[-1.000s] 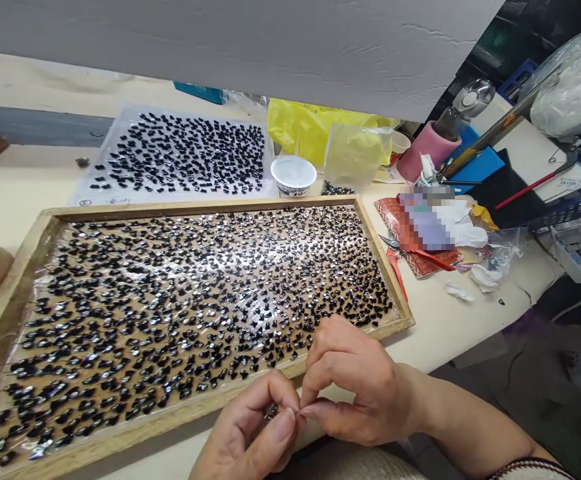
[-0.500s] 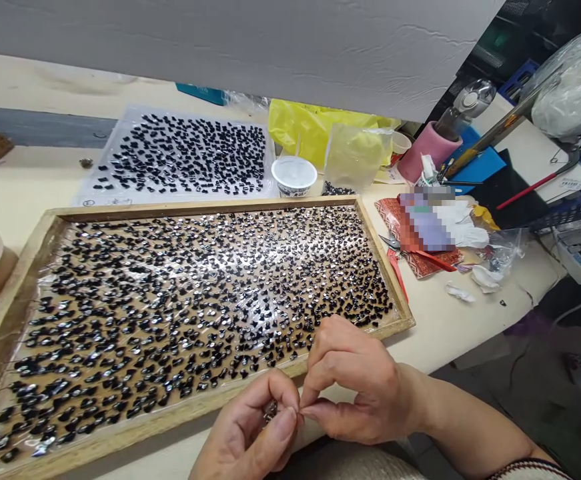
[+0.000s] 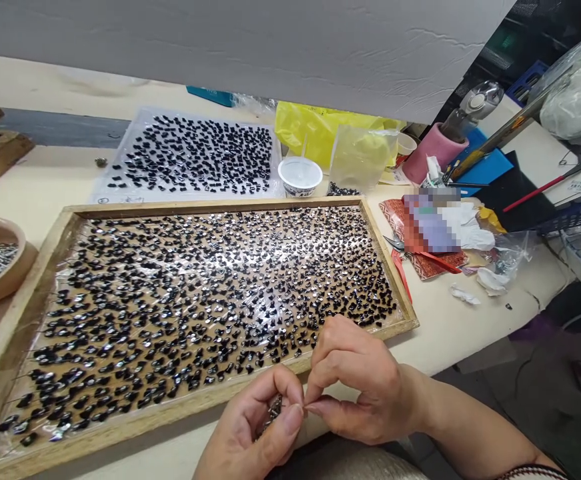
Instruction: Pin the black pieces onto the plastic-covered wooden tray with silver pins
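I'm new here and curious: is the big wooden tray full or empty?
Nearly full: small black pieces spread across the wooden tray almost edge to edge, with small gaps between them.

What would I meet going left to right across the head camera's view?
Tan bowl → left hand cupping small shiny pieces → right hand → crumpled white scrap → red stick.
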Available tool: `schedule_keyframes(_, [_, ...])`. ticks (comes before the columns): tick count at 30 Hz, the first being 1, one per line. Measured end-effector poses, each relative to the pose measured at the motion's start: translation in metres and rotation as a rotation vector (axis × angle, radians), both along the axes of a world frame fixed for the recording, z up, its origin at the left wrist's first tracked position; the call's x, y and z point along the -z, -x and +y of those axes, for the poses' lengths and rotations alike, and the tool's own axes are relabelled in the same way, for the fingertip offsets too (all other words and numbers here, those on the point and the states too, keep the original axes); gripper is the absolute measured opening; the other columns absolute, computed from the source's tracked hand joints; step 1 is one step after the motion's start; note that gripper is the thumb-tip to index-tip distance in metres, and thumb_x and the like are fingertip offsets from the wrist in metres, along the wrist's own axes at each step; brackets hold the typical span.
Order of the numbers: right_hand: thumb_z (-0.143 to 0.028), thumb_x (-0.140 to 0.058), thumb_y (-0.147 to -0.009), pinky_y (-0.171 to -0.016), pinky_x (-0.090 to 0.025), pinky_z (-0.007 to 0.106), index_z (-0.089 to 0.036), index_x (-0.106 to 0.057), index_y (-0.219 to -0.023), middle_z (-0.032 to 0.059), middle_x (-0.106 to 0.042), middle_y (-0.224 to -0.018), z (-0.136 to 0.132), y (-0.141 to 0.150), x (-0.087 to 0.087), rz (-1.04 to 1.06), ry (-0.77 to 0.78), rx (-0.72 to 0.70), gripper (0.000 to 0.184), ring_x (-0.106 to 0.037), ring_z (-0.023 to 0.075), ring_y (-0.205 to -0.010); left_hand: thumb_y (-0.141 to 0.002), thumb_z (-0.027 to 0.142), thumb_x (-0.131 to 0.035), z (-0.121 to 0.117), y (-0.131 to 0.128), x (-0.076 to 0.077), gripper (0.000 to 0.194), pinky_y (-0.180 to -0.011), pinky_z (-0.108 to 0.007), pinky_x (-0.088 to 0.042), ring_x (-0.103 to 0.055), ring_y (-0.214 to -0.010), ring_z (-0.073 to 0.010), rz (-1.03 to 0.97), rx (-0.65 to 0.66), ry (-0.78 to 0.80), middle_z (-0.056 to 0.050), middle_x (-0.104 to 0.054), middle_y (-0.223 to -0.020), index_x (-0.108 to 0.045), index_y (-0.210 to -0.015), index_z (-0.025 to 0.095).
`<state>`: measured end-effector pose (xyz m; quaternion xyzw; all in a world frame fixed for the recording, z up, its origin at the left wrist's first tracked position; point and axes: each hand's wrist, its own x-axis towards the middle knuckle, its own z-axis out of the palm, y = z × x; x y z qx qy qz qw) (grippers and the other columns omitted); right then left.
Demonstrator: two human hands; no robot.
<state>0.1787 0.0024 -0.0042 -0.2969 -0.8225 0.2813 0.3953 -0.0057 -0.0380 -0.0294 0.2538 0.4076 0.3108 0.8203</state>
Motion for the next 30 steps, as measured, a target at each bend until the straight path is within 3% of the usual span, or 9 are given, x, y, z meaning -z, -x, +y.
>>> schedule_keyframes(4, [-0.016, -0.059, -0.087, -0.068, -0.047, 0.028, -0.018, -0.059, -0.086, 0.0013, -0.06, -0.073, 0.001, -0.004, -0.003, 0.031, 0.007, 0.092, 0.002, -0.056, 0.0125, -0.072, -0.084, 0.049, -0.073, 0.001, 0.0, -0.001, 0.031, -0.051, -0.023, -0.019, -0.017, -0.054, -0.0106, -0.225, -0.027, 0.135, 0.008, -0.029, -0.059, -0.066, -0.081, 0.019])
schedule_keyframes(8, [-0.007, -0.062, -0.082, -0.068, -0.049, 0.029, -0.019, -0.062, -0.085, 0.0008, -0.062, -0.073, 0.005, -0.019, 0.003, -0.02, -0.066, 0.346, 0.013, -0.058, 0.0144, -0.074, -0.089, 0.03, -0.069, 0.001, 0.0, -0.004, 0.013, -0.049, -0.019, -0.023, -0.02, -0.054, -0.0089, -0.441, -0.091, 0.205, 0.004, -0.043, -0.068, -0.069, -0.087, 0.017])
schedule_keyframes(14, [-0.011, -0.064, -0.084, -0.069, -0.047, 0.03, -0.02, -0.064, -0.085, 0.0014, -0.064, -0.078, 0.007, -0.041, 0.02, -0.193, -0.001, 0.57, 0.01, -0.059, 0.0157, -0.077, -0.092, 0.032, -0.069, 0.002, -0.003, -0.008, 0.015, -0.042, -0.013, -0.016, -0.014, -0.047, -0.0049, -0.479, -0.082, 0.253, 0.006, -0.045, -0.062, -0.065, -0.091, 0.018])
schedule_keyframes(22, [-0.015, -0.062, -0.087, -0.072, -0.037, 0.032, -0.02, -0.062, -0.08, 0.0001, -0.063, -0.074, 0.017, -0.036, 0.023, -0.475, -0.141, 0.549, 0.008, -0.056, 0.0151, -0.072, -0.091, 0.051, -0.064, -0.004, -0.004, -0.001, 0.043, -0.042, -0.02, -0.019, -0.02, -0.043, -0.0077, -0.402, -0.032, 0.092, 0.008, -0.034, -0.046, -0.059, -0.068, 0.016])
schedule_keyframes(30, [-0.013, -0.061, -0.088, -0.071, -0.032, 0.032, -0.02, -0.061, -0.078, -0.001, -0.062, -0.072, 0.024, -0.034, 0.027, -0.564, -0.181, 0.528, 0.012, -0.054, 0.0145, -0.072, -0.085, 0.056, -0.069, -0.004, -0.002, 0.006, 0.049, -0.045, -0.024, -0.017, -0.018, -0.047, -0.0097, -0.356, -0.034, 0.035, 0.007, -0.034, -0.051, -0.053, -0.06, 0.017])
